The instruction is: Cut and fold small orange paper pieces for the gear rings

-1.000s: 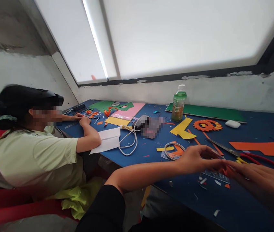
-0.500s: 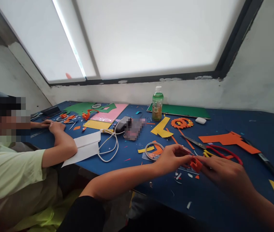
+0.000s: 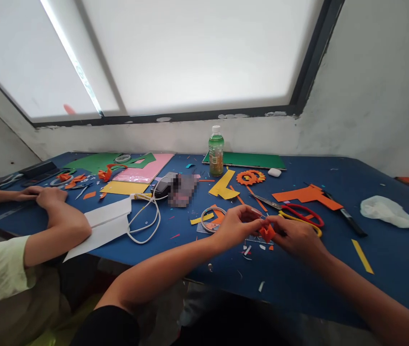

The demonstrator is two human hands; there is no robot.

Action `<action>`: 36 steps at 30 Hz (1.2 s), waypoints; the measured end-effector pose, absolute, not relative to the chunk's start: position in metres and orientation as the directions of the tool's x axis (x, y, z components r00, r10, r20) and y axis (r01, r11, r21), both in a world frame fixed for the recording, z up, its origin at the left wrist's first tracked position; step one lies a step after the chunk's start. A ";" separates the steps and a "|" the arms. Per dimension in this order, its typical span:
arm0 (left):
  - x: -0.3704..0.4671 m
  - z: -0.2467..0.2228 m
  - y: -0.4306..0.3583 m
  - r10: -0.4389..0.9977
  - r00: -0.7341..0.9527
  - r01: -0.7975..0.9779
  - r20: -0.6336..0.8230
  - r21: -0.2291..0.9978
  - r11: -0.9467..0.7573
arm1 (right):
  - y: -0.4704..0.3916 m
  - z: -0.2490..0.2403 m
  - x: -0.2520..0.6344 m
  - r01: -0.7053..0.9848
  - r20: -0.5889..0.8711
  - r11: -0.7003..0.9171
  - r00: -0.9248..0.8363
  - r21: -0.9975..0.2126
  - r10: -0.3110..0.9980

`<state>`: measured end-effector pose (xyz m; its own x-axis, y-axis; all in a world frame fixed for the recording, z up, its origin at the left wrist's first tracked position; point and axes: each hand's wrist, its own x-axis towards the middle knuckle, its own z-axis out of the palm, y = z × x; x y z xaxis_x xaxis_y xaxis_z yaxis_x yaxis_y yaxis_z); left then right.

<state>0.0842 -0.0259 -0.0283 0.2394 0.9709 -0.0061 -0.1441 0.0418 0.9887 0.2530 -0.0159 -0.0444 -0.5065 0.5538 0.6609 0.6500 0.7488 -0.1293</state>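
Between my two hands, just above the blue table, is a small folded piece of orange paper [image 3: 267, 233]. My left hand [image 3: 238, 225] pinches it from the left, fingers closed. From the right, my right hand [image 3: 296, 234] grips the same piece; its fingertips are partly hidden. Behind my left hand lie a roll of tape [image 3: 203, 220] and a yellow paper strip [image 3: 202, 218]. Scissors [image 3: 300, 214] with red and yellow handles rest just beyond my right hand. Small paper scraps [image 3: 247, 250] are scattered below the folded paper.
A bottle [image 3: 216, 153] stands near the wall, beside a green board [image 3: 251, 160]. An orange paper ring [image 3: 250, 177], orange cutout [image 3: 305, 194], black-handled cutter [image 3: 352, 222] and crumpled white plastic [image 3: 388, 211] lie around. At left, a co-worker's arm [image 3: 58, 221] rests over white paper [image 3: 106, 223].
The view has turned to the right, so the table's things sit further left. Both hands still hold the orange paper, and my right hand's fingers show more curled around it.
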 end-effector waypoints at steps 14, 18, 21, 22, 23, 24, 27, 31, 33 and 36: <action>0.079 -0.031 -0.012 0.984 0.175 -0.111 -0.029 0.993 0.049 | -0.014 -0.032 0.255 0.267 0.245 0.384 -0.436 -0.884 0.866; 0.078 -0.027 -0.010 0.987 0.157 -0.130 -0.031 0.990 0.052 | -0.008 -0.030 0.258 0.153 0.202 0.276 -0.377 -0.949 0.904; 0.076 -0.028 -0.006 0.990 0.142 -0.107 0.006 0.994 0.009 | -0.001 -0.029 0.261 0.140 0.202 0.255 -0.312 -0.957 0.928; 0.075 -0.029 -0.004 0.990 0.141 -0.088 0.025 0.996 -0.013 | 0.001 -0.029 0.262 0.153 0.209 0.261 -0.294 -0.953 0.933; 0.074 -0.030 -0.003 0.988 0.144 -0.064 0.048 0.997 -0.039 | 0.003 -0.030 0.264 0.175 0.217 0.273 -0.281 -0.946 0.935; 0.073 -0.031 -0.001 0.985 0.153 -0.032 0.074 0.997 -0.070 | 0.004 -0.031 0.265 0.209 0.226 0.288 -0.274 -0.935 0.935; 0.069 -0.036 0.004 0.968 0.200 0.112 0.150 0.978 -0.175 | 0.007 -0.035 0.267 0.400 0.260 0.365 -0.292 -0.841 0.920; 0.064 -0.039 0.007 0.945 0.245 0.330 0.218 0.897 -0.293 | 0.009 -0.039 0.268 0.689 0.301 0.465 -0.355 -0.556 0.885; 0.061 -0.038 0.009 0.937 0.264 0.410 0.230 0.852 -0.325 | 0.011 -0.041 0.268 0.736 0.290 0.466 -0.366 -0.491 0.884; 0.055 -0.036 0.013 0.922 0.327 0.460 0.209 0.816 -0.348 | 0.015 -0.044 0.270 0.766 0.265 0.452 -0.367 -0.457 0.891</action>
